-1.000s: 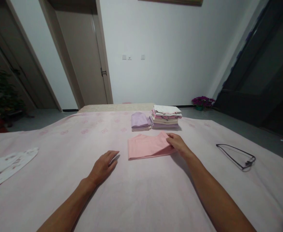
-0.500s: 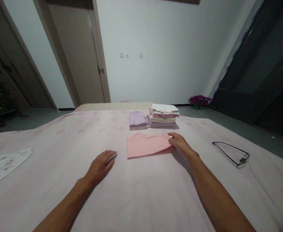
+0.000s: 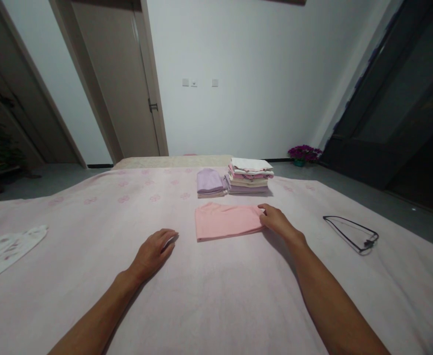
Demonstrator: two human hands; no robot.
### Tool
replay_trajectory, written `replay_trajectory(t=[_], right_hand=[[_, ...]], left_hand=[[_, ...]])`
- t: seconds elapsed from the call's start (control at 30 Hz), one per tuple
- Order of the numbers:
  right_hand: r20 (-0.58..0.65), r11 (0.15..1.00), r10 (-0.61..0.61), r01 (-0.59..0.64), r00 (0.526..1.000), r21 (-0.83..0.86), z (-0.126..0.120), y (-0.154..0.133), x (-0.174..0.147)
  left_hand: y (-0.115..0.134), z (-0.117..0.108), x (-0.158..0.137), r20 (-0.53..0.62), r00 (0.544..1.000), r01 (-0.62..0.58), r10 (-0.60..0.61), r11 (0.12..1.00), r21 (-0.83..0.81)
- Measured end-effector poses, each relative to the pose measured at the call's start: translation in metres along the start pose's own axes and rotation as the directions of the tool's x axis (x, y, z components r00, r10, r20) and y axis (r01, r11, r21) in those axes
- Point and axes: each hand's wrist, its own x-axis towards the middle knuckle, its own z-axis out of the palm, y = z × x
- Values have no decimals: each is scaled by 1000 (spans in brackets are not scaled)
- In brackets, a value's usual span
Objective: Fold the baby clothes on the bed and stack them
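Observation:
A folded pink garment lies flat in the middle of the bed cover. My right hand is closed on its right edge, fingertips at the upper right corner; part of the grip is hidden beneath the hand. To the left of the cloth, apart from it, my left hand rests on the cover with nothing in it, thumb and fingers apart. Just beyond the pink garment sit a short pile of folded purple clothes and, beside it, a taller stack of folded clothes in white, pink, cream and purple.
A black wire-like frame lies on the pale pink bed cover at the right. White patterned cloth lies at the far left. Purple flowers stand on the floor by the wall, and a closed door is behind.
The right end of the pink garment now lies flatter, and its near left corner has shifted slightly right. My left hand has stayed in place. The view has tilted very slightly.

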Motion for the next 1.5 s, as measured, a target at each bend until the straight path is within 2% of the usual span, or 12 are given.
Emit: replay_trajectory(t=[0.2, 0.33, 0.43, 0.57, 0.67, 0.73, 0.83, 0.97, 1.1, 1.27, 1.37, 1.5], right_hand=[[15, 986, -57, 58, 998, -155, 1, 0, -4], [-12, 975, -13, 10, 1000, -221, 0, 5, -4], [-53, 982, 41, -50, 998, -180, 1, 12, 0], [19, 995, 84, -83, 996, -55, 6, 18, 6], [75, 993, 103, -98, 992, -63, 10, 18, 7], [75, 988, 137, -130, 988, -85, 13, 17, 6], [65, 980, 179, -173, 982, -95, 15, 14, 6], [67, 971, 224, -217, 972, -102, 15, 14, 8], [54, 977, 210, -207, 976, -58, 18, 19, 10], [-14, 979, 107, -103, 994, 179, 24, 18, 10], [-25, 965, 46, -37, 999, 259, 29, 3, 7], [-51, 929, -48, 63, 998, 364, 41, -35, -5]], left_hand=[[2, -1, 0, 19, 1000, 11, -11, 1000, 7], [4, -2, 1, 21, 999, 35, -35, 999, -2], [8, -3, 7, -5, 987, 161, -161, 987, -11], [23, 0, 31, 58, 909, 414, -414, 910, -3], [37, 7, 60, 153, 833, 530, -531, 846, 48], [44, 16, 80, 177, 795, 578, -580, 813, 69], [49, 33, 104, 170, 763, 619, -624, 780, 86], [57, 51, 119, 117, 731, 664, -672, 740, 106], [68, 60, 123, 47, 716, 693, -697, 717, 72], [70, 59, 120, -25, 724, 689, -689, 724, -1], [57, 47, 112, -64, 742, 667, -667, 745, -25], [26, 15, 89, -119, 761, 639, -638, 768, -29]])
